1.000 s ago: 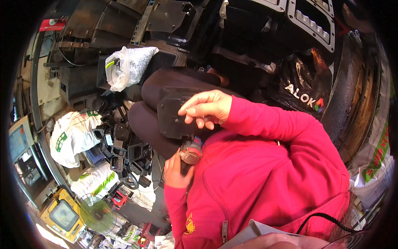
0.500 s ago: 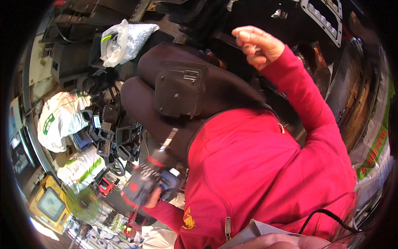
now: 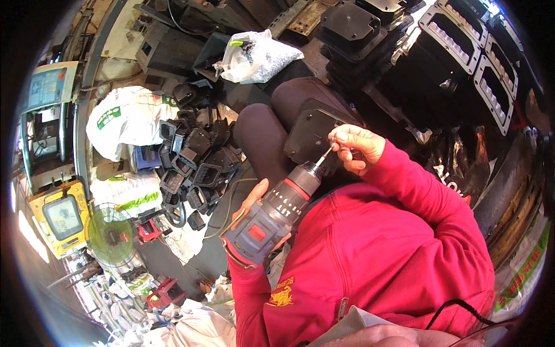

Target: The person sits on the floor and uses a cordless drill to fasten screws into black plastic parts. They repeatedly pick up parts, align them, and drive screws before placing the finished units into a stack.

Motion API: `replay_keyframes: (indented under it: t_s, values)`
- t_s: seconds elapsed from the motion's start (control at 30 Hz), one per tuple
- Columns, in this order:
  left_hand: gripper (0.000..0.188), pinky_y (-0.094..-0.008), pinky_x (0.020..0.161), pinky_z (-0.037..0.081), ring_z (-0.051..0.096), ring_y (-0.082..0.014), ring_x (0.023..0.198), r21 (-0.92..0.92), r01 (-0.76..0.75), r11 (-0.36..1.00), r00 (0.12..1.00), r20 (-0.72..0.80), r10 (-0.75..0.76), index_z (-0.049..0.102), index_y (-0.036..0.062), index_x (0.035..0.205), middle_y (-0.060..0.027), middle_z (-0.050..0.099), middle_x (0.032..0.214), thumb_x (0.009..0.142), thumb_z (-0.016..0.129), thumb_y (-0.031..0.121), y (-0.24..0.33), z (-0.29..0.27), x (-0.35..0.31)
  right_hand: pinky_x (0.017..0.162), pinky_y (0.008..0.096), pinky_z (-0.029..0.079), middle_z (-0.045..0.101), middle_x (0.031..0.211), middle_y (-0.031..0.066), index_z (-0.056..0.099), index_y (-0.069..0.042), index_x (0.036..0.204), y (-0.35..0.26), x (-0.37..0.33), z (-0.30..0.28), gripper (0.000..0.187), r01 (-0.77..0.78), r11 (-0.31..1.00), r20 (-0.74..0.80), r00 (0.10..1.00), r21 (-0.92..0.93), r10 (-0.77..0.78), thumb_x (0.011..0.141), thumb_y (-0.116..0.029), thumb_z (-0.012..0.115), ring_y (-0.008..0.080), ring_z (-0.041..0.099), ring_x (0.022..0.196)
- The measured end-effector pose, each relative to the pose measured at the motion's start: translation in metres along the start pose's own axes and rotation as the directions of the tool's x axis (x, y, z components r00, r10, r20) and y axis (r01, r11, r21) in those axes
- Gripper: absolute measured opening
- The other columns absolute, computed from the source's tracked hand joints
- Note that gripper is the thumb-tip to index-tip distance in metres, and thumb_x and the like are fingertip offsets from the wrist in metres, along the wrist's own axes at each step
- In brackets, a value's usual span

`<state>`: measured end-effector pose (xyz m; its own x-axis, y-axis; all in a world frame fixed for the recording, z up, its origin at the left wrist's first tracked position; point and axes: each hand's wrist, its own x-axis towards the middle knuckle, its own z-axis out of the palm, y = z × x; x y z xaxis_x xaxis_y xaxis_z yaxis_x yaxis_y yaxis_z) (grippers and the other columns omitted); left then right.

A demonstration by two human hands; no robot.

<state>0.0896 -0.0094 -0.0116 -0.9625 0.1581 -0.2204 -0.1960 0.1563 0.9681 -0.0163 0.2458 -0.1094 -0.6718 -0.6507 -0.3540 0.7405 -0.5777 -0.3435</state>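
My left hand point(image 3: 254, 199) is wrapped round a dark cordless drill point(image 3: 272, 217) with red trim. The drill points up and to the right, with a long driver bit point(image 3: 325, 156) in its chuck. At the bit's tip, my right hand point(image 3: 355, 147) pinches a small screw point(image 3: 332, 140); the fingers partly hide it. Across my thighs lies a black rectangular cover point(image 3: 308, 134) with a hole near its middle. The bit and right hand are in front of its right part.
A clear plastic bag of small metal pieces point(image 3: 263, 58) stands beyond my knees. Black frames point(image 3: 196, 153) lie heaped at left, near white sacks point(image 3: 124, 124) and a green fan point(image 3: 113, 234). Stacked black covers point(image 3: 350, 29) and black boxes with metal frames point(image 3: 451, 40) stand at upper right.
The drill has risen toward the lap and swung to point up-right. My right hand has come down to the bit's tip. The view has shifted, showing more of the stacks at upper right.
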Motion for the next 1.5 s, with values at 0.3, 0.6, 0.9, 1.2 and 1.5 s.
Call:
replay_keyframes:
  t_s: [0.3, 0.6, 0.9, 1.2, 1.5]
  values:
    - [0.096, -0.0325, 0.085, 0.052, 0.061, -0.0202, 0.100, -0.085, -0.053, 0.995, 0.998, 0.018, 0.055, 0.025, 0.0013, 0.142, -0.0132, 0.056, 0.119, 0.066, 0.081, 0.014, -0.017, -0.007, 0.001, 0.041, 0.0146, 0.035, 0.060, 0.088, 0.0026, 0.061, -0.006, 0.103, 0.005, 0.004, -0.002, 0.017, -0.011, 1.000, 0.046, 0.999, 0.029, 0.010, 0.090, -0.018, 0.062, 0.0040, 0.052, 0.061]
    - [0.098, -0.0306, 0.090, 0.047, 0.059, -0.0181, 0.103, -0.633, 0.219, 0.743, 0.965, 0.027, -0.261, 0.024, -0.0014, 0.142, -0.0119, 0.056, 0.119, 0.064, 0.081, 0.015, -0.006, -0.009, -0.004, 0.041, 0.0139, 0.036, 0.061, 0.088, 0.0022, 0.061, -0.005, 0.103, 0.008, 0.002, 0.003, 0.018, -0.021, 0.999, -0.006, 1.000, 0.031, 0.021, 0.090, -0.017, 0.061, 0.0031, 0.052, 0.062]
    - [0.088, -0.0328, 0.087, 0.050, 0.060, -0.0213, 0.102, -0.587, 0.181, 0.789, 0.981, 0.056, -0.183, 0.027, 0.0022, 0.142, -0.0146, 0.055, 0.121, 0.070, 0.076, 0.018, -0.006, -0.009, -0.006, 0.042, 0.0151, 0.034, 0.063, 0.084, 0.0021, 0.062, -0.005, 0.100, 0.006, 0.000, 0.002, 0.018, -0.027, 0.977, -0.061, 0.998, -0.213, 0.014, 0.090, -0.020, 0.063, 0.0030, 0.052, 0.062]
    - [0.042, -0.0364, 0.063, 0.060, 0.068, -0.0239, 0.075, -0.464, 0.244, 0.852, 0.951, -0.059, -0.304, 0.046, 0.0081, 0.134, -0.0155, 0.065, 0.099, 0.096, 0.046, 0.026, -0.007, -0.004, -0.009, 0.037, 0.0174, 0.028, 0.058, 0.073, 0.0008, 0.063, -0.004, 0.099, 0.011, -0.004, 0.003, 0.017, -0.049, 0.962, -0.152, 0.988, -0.267, 0.008, 0.091, -0.019, 0.062, 0.0034, 0.042, 0.046]
    - [0.076, -0.0378, 0.082, 0.053, 0.062, -0.0221, 0.099, -0.668, 0.257, 0.698, 0.963, 0.114, -0.245, 0.031, 0.0062, 0.142, -0.0155, 0.058, 0.118, 0.077, 0.069, 0.022, -0.001, -0.011, 0.001, 0.041, 0.0207, 0.020, 0.043, 0.056, -0.0094, 0.068, -0.006, 0.093, -0.017, -0.006, -0.062, 0.026, 0.172, 0.881, -0.467, 0.794, -0.441, -0.389, 0.091, -0.030, 0.060, 0.0011, 0.030, 0.044]
